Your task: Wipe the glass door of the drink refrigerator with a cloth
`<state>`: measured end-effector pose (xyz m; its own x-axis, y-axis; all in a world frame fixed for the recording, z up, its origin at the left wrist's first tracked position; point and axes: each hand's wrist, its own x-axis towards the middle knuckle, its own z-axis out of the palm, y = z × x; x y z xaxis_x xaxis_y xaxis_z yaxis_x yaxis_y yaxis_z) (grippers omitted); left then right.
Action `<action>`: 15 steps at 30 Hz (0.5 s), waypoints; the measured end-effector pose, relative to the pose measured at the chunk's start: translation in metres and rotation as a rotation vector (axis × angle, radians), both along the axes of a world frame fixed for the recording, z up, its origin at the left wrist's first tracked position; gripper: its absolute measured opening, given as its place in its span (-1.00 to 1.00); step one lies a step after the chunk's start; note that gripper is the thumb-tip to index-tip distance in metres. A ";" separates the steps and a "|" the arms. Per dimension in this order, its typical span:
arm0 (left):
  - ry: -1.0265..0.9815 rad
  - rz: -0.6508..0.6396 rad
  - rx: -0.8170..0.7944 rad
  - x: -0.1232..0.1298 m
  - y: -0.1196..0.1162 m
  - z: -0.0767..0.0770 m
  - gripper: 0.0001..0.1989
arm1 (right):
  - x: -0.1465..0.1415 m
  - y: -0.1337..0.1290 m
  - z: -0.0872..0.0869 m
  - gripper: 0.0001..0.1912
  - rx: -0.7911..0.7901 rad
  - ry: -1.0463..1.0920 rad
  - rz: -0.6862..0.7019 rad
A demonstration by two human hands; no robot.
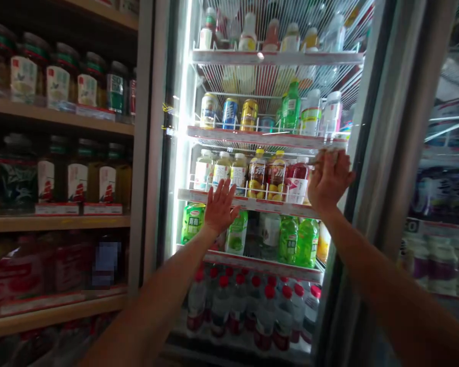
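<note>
My left hand (pixel 220 206) is raised in front of a tall lit drinks fridge, its fingers spread, palm toward the glass. It covers part of the lower shelf edge, near bottles of green drink (pixel 237 232). Higher and to the right, my right hand (pixel 331 181) is bent against the glass near the door's right side. Its fingers press over a crumpled, greyish-brown cloth (pixel 318 157), mostly hidden. Behind that hand stands a bottle of red drink (pixel 298 181). Both forearms reach up from the bottom of the view.
Fridge shelves hold cans (pixel 249 114), dark tea bottles (pixel 257 176) and red-capped water bottles (pixel 265 316). On the left, wooden shelves (pixel 61 223) carry jars and bottles. A metal door frame (pixel 390 168) rises at right, with another drinks display beyond it.
</note>
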<state>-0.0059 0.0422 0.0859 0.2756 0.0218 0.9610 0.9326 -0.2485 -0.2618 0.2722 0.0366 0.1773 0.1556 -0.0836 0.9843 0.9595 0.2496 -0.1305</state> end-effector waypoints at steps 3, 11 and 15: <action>0.000 0.001 0.009 0.000 0.000 0.000 -0.40 | -0.007 0.001 0.012 -0.50 -0.008 0.026 0.006; 0.002 -0.039 0.003 -0.002 0.001 0.001 -0.39 | -0.061 -0.010 -0.036 -0.59 -0.073 -0.691 0.057; 0.002 -0.034 0.003 -0.002 0.001 0.001 -0.39 | -0.024 -0.005 -0.010 -0.58 -0.004 -0.373 0.028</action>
